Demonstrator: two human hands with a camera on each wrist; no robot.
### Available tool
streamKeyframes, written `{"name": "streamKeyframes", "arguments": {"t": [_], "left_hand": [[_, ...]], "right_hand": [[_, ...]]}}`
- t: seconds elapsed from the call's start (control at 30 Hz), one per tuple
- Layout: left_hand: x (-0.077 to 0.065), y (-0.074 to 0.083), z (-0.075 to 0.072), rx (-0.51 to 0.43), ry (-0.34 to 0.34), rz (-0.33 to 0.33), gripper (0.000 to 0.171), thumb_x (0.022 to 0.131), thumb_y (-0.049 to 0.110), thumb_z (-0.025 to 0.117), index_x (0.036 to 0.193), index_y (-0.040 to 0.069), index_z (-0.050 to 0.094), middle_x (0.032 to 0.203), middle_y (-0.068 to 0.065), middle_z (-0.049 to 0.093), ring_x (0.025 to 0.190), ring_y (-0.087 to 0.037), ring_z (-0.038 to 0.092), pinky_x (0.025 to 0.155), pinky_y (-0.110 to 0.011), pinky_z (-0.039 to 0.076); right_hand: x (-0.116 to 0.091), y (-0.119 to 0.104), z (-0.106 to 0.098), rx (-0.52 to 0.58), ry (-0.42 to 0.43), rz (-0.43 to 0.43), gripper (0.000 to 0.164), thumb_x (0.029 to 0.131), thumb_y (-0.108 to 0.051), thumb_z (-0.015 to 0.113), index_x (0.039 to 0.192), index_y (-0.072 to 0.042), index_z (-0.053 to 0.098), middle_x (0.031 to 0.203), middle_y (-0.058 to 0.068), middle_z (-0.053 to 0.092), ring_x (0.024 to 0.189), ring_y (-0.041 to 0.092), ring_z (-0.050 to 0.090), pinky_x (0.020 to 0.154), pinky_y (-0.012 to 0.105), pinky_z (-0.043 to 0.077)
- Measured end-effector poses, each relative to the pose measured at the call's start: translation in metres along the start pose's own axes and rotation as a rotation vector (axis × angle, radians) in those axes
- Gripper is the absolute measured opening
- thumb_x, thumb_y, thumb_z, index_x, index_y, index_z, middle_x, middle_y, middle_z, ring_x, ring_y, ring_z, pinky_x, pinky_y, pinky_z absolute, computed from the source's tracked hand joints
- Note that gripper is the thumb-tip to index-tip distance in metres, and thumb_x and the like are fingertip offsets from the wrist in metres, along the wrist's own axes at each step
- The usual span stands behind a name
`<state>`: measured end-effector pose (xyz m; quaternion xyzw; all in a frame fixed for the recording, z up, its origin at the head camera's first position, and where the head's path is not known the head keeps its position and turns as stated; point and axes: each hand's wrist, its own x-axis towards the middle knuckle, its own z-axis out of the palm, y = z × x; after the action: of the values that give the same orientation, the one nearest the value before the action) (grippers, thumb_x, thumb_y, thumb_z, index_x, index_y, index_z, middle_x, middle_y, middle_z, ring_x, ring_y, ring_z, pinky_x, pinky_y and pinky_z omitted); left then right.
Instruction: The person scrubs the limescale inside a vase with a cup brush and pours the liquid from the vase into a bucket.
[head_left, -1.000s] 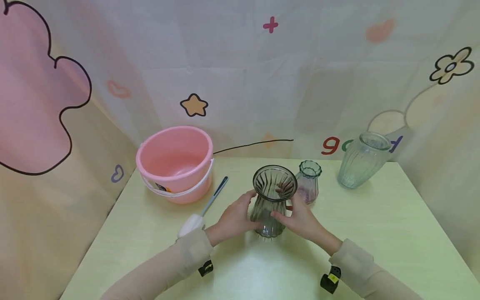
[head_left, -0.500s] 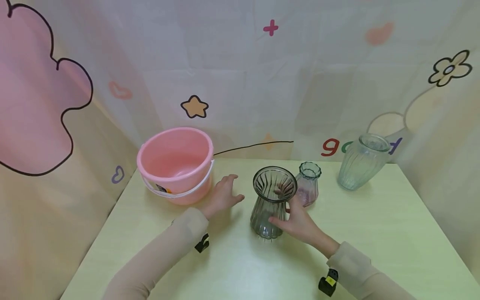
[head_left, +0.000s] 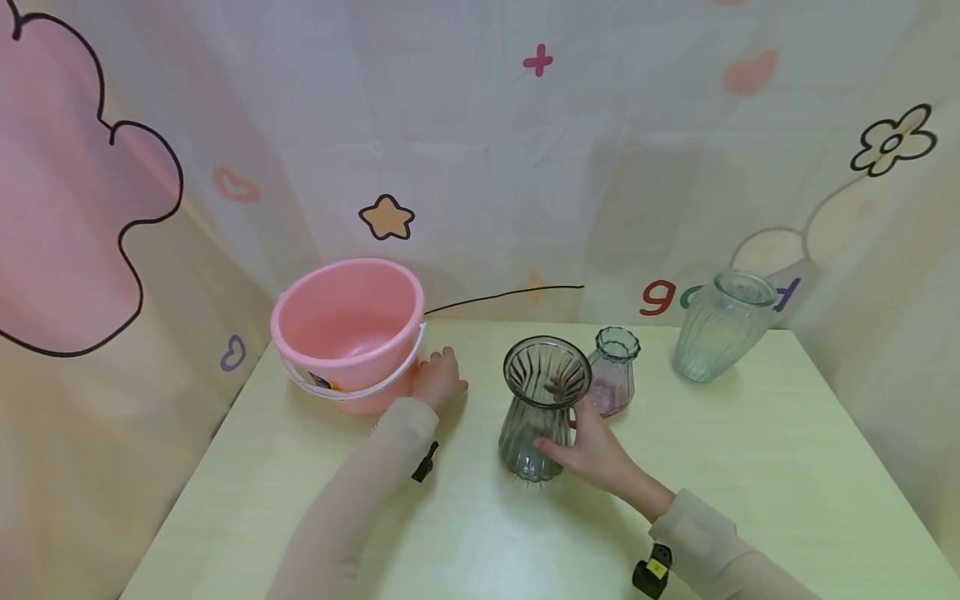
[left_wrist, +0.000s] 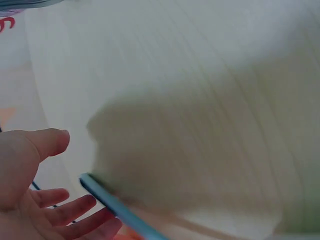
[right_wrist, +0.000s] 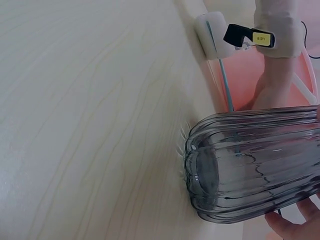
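My right hand (head_left: 597,451) grips the grey ribbed glass vase (head_left: 528,433) around its right side, thumb in front. The vase stands upright, its flared rim facing up. My left hand (head_left: 439,380) is low beside the pink bucket (head_left: 352,308). In the left wrist view, the blue handle (left_wrist: 125,212) of a sponge bottle brush lies against the fingers of that hand, with the thumb held apart from it. The brush's white sponge head (right_wrist: 214,36) shows in the right wrist view; in the head view my left arm hides the brush.
Behind my right hand stands a small green and purple glass vase (head_left: 613,379). A tall pale green glass vase (head_left: 723,329) leans at the back right. The bucket's white handle (head_left: 375,386) hangs down in front. A printed curtain (head_left: 480,183) closes off the table's back.
My left hand let go of the grey vase and moved left, then down to the brush handle beside the bucket. My right hand keeps holding the vase in place.
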<state>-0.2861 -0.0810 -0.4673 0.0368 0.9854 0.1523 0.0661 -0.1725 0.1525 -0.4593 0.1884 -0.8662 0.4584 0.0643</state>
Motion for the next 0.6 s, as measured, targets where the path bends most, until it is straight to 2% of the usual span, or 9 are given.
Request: {"name": "streamKeyframes", "arguments": {"t": [0.1,0.2,0.27,0.4,0.6], "left_hand": [[0.001,0.0,0.008,0.085,0.056,0.017,0.048,0.084,0.019,0.063,0.119,-0.007,0.045,0.107,-0.022,0.056,0.094,-0.036,0.057,0.085,-0.042,0.046],[0.001,-0.001,0.014,0.167,0.114,0.027,0.033,0.086,0.012,0.059,0.11,-0.008,0.05,0.101,-0.022,0.058,0.089,-0.035,0.059,0.079,-0.041,0.049],[0.001,0.0,0.016,0.173,0.135,0.018,0.025,0.088,0.008,0.055,0.107,-0.008,0.052,0.098,-0.022,0.058,0.085,-0.034,0.061,0.074,-0.041,0.051],[0.003,0.0,0.016,0.125,0.128,-0.011,0.02,0.089,0.003,0.052,0.106,-0.007,0.052,0.097,-0.022,0.058,0.081,-0.032,0.062,0.07,-0.041,0.053],[0.007,0.0,0.014,0.093,0.049,-0.024,0.025,0.09,0.008,0.052,0.111,-0.006,0.052,0.099,-0.021,0.058,0.083,-0.032,0.061,0.078,-0.042,0.05]], "right_hand": [[0.0,0.001,0.0,-0.007,0.007,0.0,0.085,0.073,-0.015,0.077,0.139,-0.007,0.023,0.136,0.017,0.039,0.123,0.035,0.042,0.086,0.05,0.046],[-0.001,0.001,0.002,-0.008,0.009,0.001,0.085,0.073,-0.016,0.077,0.139,-0.007,0.023,0.136,0.017,0.04,0.123,0.036,0.043,0.086,0.05,0.047],[-0.002,0.001,0.002,-0.006,0.009,0.003,0.085,0.073,-0.016,0.077,0.139,-0.007,0.023,0.136,0.018,0.04,0.122,0.036,0.043,0.086,0.05,0.046],[-0.003,0.001,0.002,-0.01,0.011,0.002,0.085,0.074,-0.017,0.077,0.139,-0.007,0.024,0.135,0.018,0.041,0.122,0.037,0.043,0.087,0.051,0.046],[-0.002,-0.001,0.0,-0.019,0.013,-0.001,0.084,0.074,-0.018,0.076,0.139,-0.008,0.024,0.136,0.018,0.04,0.123,0.037,0.042,0.089,0.052,0.044]]}}
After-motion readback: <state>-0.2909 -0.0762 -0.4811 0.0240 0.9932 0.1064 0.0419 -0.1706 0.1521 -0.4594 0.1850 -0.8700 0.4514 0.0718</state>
